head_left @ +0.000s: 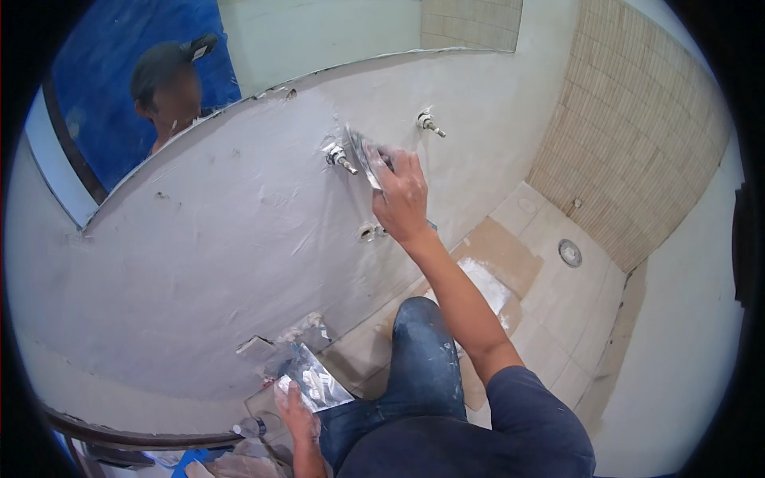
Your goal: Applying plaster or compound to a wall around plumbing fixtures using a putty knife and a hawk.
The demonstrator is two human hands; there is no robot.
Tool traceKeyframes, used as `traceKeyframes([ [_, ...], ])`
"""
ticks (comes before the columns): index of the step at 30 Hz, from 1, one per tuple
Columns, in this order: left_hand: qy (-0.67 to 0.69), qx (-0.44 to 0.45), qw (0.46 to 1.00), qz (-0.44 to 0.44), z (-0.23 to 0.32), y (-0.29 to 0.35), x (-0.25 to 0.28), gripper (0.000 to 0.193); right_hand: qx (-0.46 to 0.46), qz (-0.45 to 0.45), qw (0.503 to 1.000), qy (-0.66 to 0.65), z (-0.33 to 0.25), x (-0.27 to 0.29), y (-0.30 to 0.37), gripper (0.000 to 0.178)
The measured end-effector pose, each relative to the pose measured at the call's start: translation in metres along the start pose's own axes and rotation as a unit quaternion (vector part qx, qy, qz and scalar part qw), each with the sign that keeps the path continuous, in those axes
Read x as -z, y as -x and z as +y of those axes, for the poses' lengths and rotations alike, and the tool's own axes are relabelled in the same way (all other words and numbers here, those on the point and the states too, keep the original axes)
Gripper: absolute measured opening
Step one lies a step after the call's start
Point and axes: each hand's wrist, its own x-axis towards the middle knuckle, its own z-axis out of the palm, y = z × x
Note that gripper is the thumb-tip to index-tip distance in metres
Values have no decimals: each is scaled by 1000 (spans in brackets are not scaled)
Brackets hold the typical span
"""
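Silvery, white-smeared plate [335,396], pale grey wall [215,247], beige narrow-striped tiles [629,119], white-speckled blue jeans [426,354]

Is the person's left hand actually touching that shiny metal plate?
Touching: the head view shows the left hand gripping the metal plate at its edge, with no gap between them.

The right hand [401,195] grips a flat-bladed metal tool [362,156] at the wall [199,263], between two valve stems [341,158] and nearer the left one; the left hand [298,414] holds a metal plate [331,397] carrying white compound [315,381], near a denim-clad leg [339,424]; a mirror [319,36] covers the upper wall; a round drain [570,252] sits in the tiled floor [550,307].
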Motion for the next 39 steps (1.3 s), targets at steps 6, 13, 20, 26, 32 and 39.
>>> traceKeyframes([
  [6,-44,11,998,-53,5,0,-4,36,71,78,994,29,34,21,-48,59],
  [13,-13,7,999,-46,0,-1,-6,32,232,74,965,98,56,3,-78,67],
  [20,-32,3,999,-27,-1,-4,3,32,223,2,972,81,76,-17,-1,64],
  [26,-27,9,999,-43,4,-2,-2,32,227,-55,969,74,89,-12,60,60],
  [32,-37,16,998,-44,4,-1,-4,31,203,-3,977,64,58,28,5,56],
  [39,-26,12,998,-54,7,0,-14,31,274,99,947,136,56,11,-92,57],
])
